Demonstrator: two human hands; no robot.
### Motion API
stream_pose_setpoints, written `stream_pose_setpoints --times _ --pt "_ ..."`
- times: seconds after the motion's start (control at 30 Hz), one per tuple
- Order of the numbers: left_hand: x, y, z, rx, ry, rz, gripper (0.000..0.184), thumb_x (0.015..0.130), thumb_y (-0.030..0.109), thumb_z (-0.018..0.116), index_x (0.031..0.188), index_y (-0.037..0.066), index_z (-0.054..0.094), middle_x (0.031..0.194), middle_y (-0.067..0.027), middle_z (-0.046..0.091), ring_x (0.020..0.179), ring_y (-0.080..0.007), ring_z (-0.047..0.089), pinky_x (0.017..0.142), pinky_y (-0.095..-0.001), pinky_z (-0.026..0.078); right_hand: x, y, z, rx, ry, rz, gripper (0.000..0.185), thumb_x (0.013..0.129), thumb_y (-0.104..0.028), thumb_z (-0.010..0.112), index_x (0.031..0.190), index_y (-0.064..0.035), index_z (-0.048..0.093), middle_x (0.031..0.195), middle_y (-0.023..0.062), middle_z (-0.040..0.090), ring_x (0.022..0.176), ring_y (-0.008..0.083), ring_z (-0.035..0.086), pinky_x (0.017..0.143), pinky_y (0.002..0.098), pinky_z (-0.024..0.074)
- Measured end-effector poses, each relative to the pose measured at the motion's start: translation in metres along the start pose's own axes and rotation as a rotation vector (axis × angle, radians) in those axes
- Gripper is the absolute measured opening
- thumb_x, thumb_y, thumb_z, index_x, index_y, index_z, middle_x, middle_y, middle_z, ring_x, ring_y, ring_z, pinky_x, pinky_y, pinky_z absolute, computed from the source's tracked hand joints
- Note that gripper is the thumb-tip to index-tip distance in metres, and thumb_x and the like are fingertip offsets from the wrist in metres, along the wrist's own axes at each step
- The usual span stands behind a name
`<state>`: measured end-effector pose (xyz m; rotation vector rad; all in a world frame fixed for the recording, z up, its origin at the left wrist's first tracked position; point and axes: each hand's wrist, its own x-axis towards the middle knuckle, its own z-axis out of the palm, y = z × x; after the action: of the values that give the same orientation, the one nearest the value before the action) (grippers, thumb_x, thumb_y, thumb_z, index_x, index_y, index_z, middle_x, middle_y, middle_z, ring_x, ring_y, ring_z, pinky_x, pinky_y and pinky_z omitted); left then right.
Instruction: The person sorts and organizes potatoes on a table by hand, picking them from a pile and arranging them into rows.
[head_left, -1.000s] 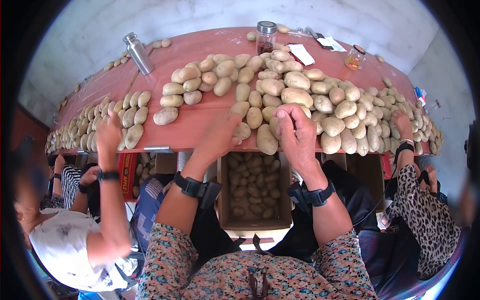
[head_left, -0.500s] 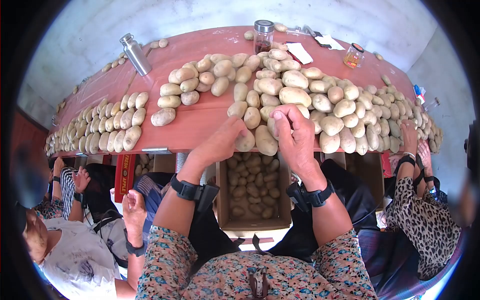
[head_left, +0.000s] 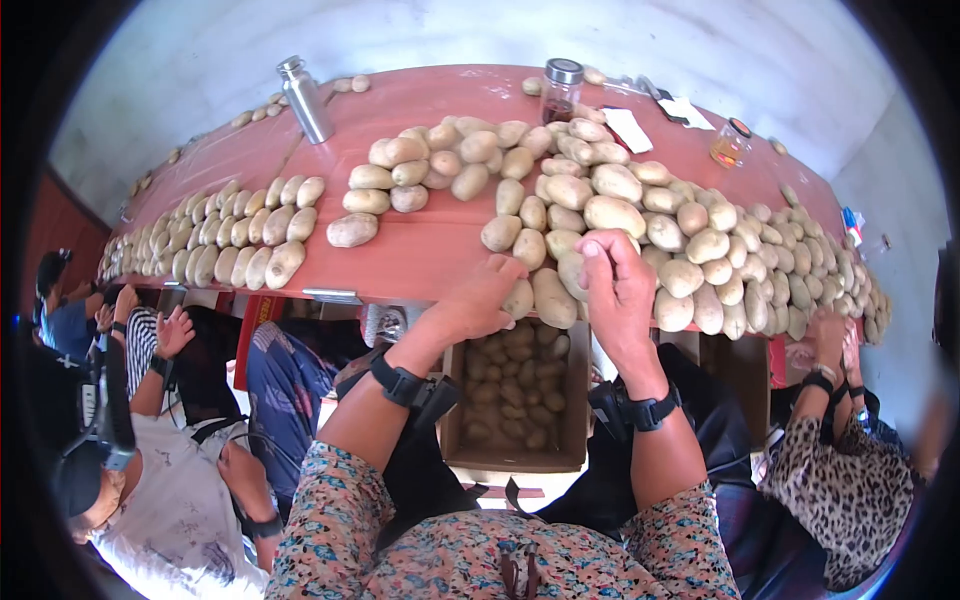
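My left hand (head_left: 474, 300) is at the table's front edge, its fingers curled around a potato (head_left: 518, 298) that shows past the fingertips. To its right, my right hand (head_left: 618, 285) is raised with thumb and fingers pinched together in front of another potato (head_left: 572, 272); whether something small is between the fingertips cannot be made out. Between the hands a potato (head_left: 553, 298) lies at the table edge. A large heap of potatoes (head_left: 680, 235) spreads to the right, and a smaller group (head_left: 408, 172) lies back left.
A cardboard box (head_left: 575, 400) of potatoes stands below the red table (head_left: 400, 262). Potato rows (head_left: 220, 235) lie far left. At the back are a steel bottle (head_left: 306, 100), a lidded jar (head_left: 561, 92) and a smaller jar (head_left: 731, 143). Co-workers sit on both sides.
The view has shifted, so the table sits slightly lower and further right. Both my hands stay near the same potatoes. The left co-worker's raised hand has dropped away from the table.
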<state>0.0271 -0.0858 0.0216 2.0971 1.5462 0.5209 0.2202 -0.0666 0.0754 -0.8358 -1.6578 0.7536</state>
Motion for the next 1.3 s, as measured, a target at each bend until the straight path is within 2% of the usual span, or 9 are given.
stream_pose_setpoints --times 0.17,0.27,0.33,0.53,0.7,0.8,1.0,1.1,1.3 --pt "0.005 -0.02 -0.006 -0.131 0.058 0.05 0.055 0.07 0.011 0.077 0.12 0.006 0.053 0.115 -0.0158 0.055 0.111 -0.0345 0.052 0.095 -0.0406 0.044 0.0 0.0 -0.001 -0.029 -0.007 0.004 0.011 0.096 -0.009 0.053 0.09 -0.0017 0.06 0.061 0.0002 0.054 0.055 0.0054 0.048 0.052 0.0234 0.0405" --pt "0.007 -0.026 -0.036 -0.267 0.128 -0.204 0.052 0.072 0.013 0.076 0.119 0.004 0.056 0.116 -0.0173 0.057 0.11 -0.0338 0.054 0.094 -0.0403 0.045 -0.001 -0.002 -0.002 -0.038 -0.008 0.014 0.011 0.096 -0.009 0.054 0.089 -0.0019 0.06 0.061 0.0002 0.054 0.055 0.0055 0.048 0.052 0.0234 0.0406" --pt "0.014 -0.052 -0.046 0.003 0.356 -0.248 0.054 0.073 0.011 0.074 0.123 0.003 0.054 0.124 -0.0194 0.054 0.114 -0.0344 0.053 0.094 -0.0405 0.045 -0.001 -0.001 -0.003 -0.04 -0.014 0.006 0.011 0.096 -0.009 0.054 0.089 -0.0021 0.06 0.061 0.0001 0.054 0.055 0.0056 0.048 0.052 0.0234 0.0408" --pt "0.038 -0.092 -0.071 0.387 0.911 -0.332 0.07 0.076 0.015 0.072 0.138 0.007 0.04 0.14 -0.0242 0.037 0.126 -0.0417 0.041 0.102 -0.0459 0.039 0.0 0.002 0.003 -0.076 -0.026 -0.041 0.008 0.094 -0.007 0.055 0.09 -0.0012 0.059 0.065 0.0049 0.057 0.058 0.0097 0.051 0.055 0.0268 0.0436" --pt "0.053 -0.109 -0.082 0.458 0.98 -0.359 0.074 0.076 0.02 0.075 0.14 0.012 0.039 0.145 -0.0214 0.033 0.134 -0.0393 0.033 0.109 -0.0555 0.028 -0.001 0.005 0.012 -0.09 -0.087 -0.026 0.003 0.091 -0.002 0.056 0.092 -0.0011 0.059 0.072 0.0105 0.061 0.06 0.0167 0.056 0.056 0.0293 0.0446" --pt "0.055 -0.109 -0.083 0.478 0.834 -0.413 0.072 0.076 0.021 0.074 0.138 0.011 0.04 0.142 -0.018 0.036 0.131 -0.0363 0.038 0.106 -0.0562 0.031 0.0 0.005 0.011 -0.119 -0.1 -0.04 0.002 0.091 -0.002 0.057 0.092 -0.0011 0.059 0.072 0.0111 0.061 0.06 0.0182 0.057 0.056 0.0301 0.045" --pt "0.057 -0.133 -0.079 0.068 0.822 -0.118 0.069 0.073 0.006 0.07 0.135 0.009 0.041 0.133 -0.0165 0.043 0.112 -0.0369 0.05 0.098 -0.0511 0.039 -0.003 0.004 0.012 -0.115 -0.104 -0.035 0.003 0.091 -0.002 0.057 0.093 -0.0009 0.059 0.071 0.0121 0.061 0.059 0.0197 0.058 0.056 0.03 0.0454" --pt "0.06 -0.135 -0.069 -0.065 0.972 -0.157 0.072 0.072 0.0 0.067 0.137 0.01 0.039 0.132 -0.0189 0.043 0.112 -0.0384 0.048 0.099 -0.0485 0.039 -0.003 -0.001 0.015 -0.118 -0.099 -0.044 0.003 0.091 -0.003 0.058 0.092 -0.0006 0.059 0.07 0.0122 0.06 0.059 0.0197 0.058 0.056 0.0299 0.0452" --pt "0.058 -0.115 -0.062 0.208 0.828 -0.355 0.077 0.07 0.006 0.074 0.139 0.013 0.039 0.134 -0.0207 0.041 0.125 -0.0415 0.038 0.103 -0.0491 0.038 -0.002 0.003 0.023 -0.109 -0.108 -0.047 0.003 0.091 -0.003 0.058 0.089 -0.0007 0.059 0.07 0.0132 0.06 0.059 0.0209 0.058 0.056 0.0304 0.0452"
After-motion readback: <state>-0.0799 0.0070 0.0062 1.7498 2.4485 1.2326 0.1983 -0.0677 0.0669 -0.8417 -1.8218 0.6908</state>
